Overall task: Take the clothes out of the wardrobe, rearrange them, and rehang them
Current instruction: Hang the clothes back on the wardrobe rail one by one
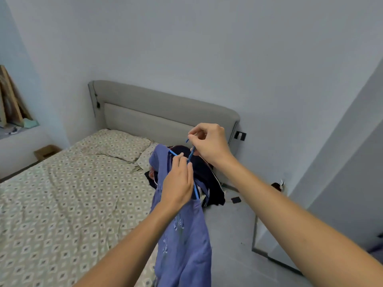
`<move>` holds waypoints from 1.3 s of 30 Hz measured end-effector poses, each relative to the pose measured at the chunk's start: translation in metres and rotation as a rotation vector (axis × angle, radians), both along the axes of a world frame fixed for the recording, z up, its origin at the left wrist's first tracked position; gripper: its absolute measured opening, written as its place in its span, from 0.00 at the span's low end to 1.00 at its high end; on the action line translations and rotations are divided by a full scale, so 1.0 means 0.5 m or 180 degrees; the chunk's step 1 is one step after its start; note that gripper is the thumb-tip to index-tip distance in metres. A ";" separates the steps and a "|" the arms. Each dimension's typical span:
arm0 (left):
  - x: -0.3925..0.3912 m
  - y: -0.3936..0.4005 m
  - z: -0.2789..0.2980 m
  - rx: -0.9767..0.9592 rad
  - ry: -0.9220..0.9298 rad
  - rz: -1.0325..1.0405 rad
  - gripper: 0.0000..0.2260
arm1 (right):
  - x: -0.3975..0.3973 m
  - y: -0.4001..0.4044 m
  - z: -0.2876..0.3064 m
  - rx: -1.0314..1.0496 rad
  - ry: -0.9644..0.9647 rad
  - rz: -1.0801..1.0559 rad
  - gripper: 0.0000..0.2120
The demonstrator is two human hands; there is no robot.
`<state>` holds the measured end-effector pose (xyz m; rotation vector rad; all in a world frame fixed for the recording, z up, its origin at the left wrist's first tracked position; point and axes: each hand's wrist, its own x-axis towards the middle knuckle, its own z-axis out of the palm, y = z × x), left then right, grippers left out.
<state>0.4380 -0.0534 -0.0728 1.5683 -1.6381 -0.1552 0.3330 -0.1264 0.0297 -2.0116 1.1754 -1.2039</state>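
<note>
- Above the bed's right edge, blue hanger held in air, purple garment draped below it.
- Right hand grip pinched on hanger hook, top end.
- Left hand grip clamped on hanger shoulder plus cloth, just below, nearer collar.
- Hanger arm slants down-right; garment long axis hangs vertical.
- Dark clothes pile behind on bed.

Blue hanger mostly hidden inside purple garment; hem cut off.

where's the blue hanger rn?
Head view, centre-right: the blue hanger is held up over the bed's right edge, hook pinched by the right hand, the left hand gripping it where the purple garment hangs.
</note>
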 end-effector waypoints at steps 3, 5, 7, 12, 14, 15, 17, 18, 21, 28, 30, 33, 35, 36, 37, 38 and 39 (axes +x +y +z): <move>-0.042 -0.045 -0.012 -0.0035 -0.0117 -0.0172 0.11 | -0.070 -0.017 -0.011 0.0131 -0.0099 -0.0096 0.05; -0.064 -0.073 -0.020 -0.0042 -0.0235 -0.0439 0.10 | -0.111 -0.029 -0.018 0.0221 -0.0140 -0.0189 0.05; -0.082 -0.103 -0.029 -0.0003 -0.0336 -0.0777 0.09 | -0.149 -0.044 -0.025 0.0235 -0.0127 -0.0292 0.03; -0.123 -0.182 -0.052 0.0034 -0.0178 -0.1434 0.13 | -0.224 -0.072 -0.034 0.0246 -0.0079 -0.0486 0.00; -0.139 -0.210 -0.056 0.0018 -0.0162 -0.1729 0.16 | -0.249 -0.079 -0.036 0.0297 -0.0154 -0.0603 0.01; -0.145 -0.225 -0.060 0.0007 -0.0195 -0.1861 0.18 | -0.260 -0.083 -0.039 0.0329 -0.0173 -0.0676 0.02; -0.160 -0.250 -0.066 0.0004 -0.0247 -0.2117 0.21 | -0.286 -0.088 -0.047 0.0406 -0.0195 -0.0854 0.04; -0.170 -0.260 -0.068 -0.0004 -0.0261 -0.2226 0.22 | -0.300 -0.090 -0.051 0.0440 -0.0214 -0.0953 0.05; -0.203 -0.281 -0.063 -0.0021 -0.0204 -0.2516 0.19 | -0.350 -0.093 -0.064 0.0449 -0.0414 -0.1295 0.09; -0.302 -0.304 -0.047 0.0068 -0.0090 -0.3546 0.15 | -0.504 -0.093 -0.111 0.0474 -0.0207 -0.2221 0.05; -0.340 -0.307 -0.043 0.0194 -0.0133 -0.3835 0.14 | -0.557 -0.092 -0.129 0.0462 0.0013 -0.2340 0.06; -0.399 -0.307 -0.035 0.0304 -0.0173 -0.4238 0.09 | -0.639 -0.085 -0.156 0.0415 0.0385 -0.2456 0.10; -0.437 -0.310 -0.034 0.0338 -0.0204 -0.4468 0.09 | -0.690 -0.078 -0.174 0.0481 0.0541 -0.2508 0.13; -0.457 -0.314 -0.035 0.0341 -0.0227 -0.4574 0.09 | -0.717 -0.074 -0.184 0.0530 0.0626 -0.2512 0.15; -0.479 -0.319 -0.036 0.0341 -0.0271 -0.4662 0.09 | -0.743 -0.072 -0.195 0.0582 0.0712 -0.2504 0.17; -0.503 -0.324 -0.036 0.0333 -0.0327 -0.4727 0.08 | -0.770 -0.070 -0.205 0.0643 0.0795 -0.2503 0.19; -0.526 -0.329 -0.037 0.0328 -0.0368 -0.4789 0.08 | -0.796 -0.068 -0.214 0.0694 0.0885 -0.2508 0.20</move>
